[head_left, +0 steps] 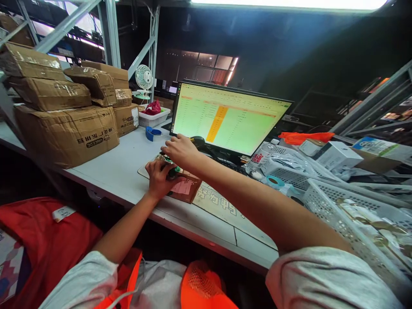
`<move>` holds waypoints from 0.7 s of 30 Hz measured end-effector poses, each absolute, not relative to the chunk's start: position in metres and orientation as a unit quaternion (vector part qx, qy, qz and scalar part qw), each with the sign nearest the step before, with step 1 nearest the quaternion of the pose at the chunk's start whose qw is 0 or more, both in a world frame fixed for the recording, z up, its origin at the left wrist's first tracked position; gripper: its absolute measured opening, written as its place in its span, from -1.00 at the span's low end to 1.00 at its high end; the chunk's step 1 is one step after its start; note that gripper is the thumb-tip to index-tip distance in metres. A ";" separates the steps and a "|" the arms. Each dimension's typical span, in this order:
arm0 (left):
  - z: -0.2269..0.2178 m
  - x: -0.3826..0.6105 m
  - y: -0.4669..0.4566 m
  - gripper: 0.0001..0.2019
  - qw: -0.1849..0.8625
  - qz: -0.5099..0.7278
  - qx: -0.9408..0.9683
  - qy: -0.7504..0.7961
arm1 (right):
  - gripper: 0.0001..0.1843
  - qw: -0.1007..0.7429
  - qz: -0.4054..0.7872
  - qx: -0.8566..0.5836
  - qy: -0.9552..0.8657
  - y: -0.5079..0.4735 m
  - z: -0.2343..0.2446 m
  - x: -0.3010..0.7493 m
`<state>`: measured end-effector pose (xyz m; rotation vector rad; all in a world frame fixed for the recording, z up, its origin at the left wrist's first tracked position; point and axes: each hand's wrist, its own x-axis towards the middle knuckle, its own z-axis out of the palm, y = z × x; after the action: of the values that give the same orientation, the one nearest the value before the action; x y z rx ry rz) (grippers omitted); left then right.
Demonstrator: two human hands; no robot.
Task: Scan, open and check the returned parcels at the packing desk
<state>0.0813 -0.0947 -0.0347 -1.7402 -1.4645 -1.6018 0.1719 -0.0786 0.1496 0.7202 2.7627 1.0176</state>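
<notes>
My left hand (160, 177) is at the near side of a small brown cardboard box (185, 189) with a pinkish label, lying on the desk mat. Its fingers curl round a shiny green and dark object (174, 172), mostly hidden between my hands, so I cannot tell its kind. My right hand (182, 150) reaches across just above and beyond it, palm down, fingers bent and closed together. Whatever those fingers hold is out of sight.
Taped cartons (67, 133) are stacked at the left. A lit monitor (231, 116) stands behind my hands, with a blue tape dispenser (152, 133) and white basket (154, 119) to its left. Plastic baskets (337, 210) and a bottle (262, 154) crowd the right side.
</notes>
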 end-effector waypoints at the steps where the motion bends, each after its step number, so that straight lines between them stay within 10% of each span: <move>1: -0.035 0.081 -0.094 -0.51 0.175 -0.562 -0.616 -0.523 | -0.71 0.047 0.336 0.235 0.911 -0.079 0.149 0.172; 21: -0.029 0.080 -0.095 -0.58 0.144 -0.548 -0.632 -0.529 | -0.69 0.029 0.308 0.301 0.902 -0.100 0.124 0.236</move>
<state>0.0798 -0.0955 -0.0289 -1.8206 -1.5234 -1.5799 0.2364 -0.0999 0.1239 0.9282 2.7829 0.9490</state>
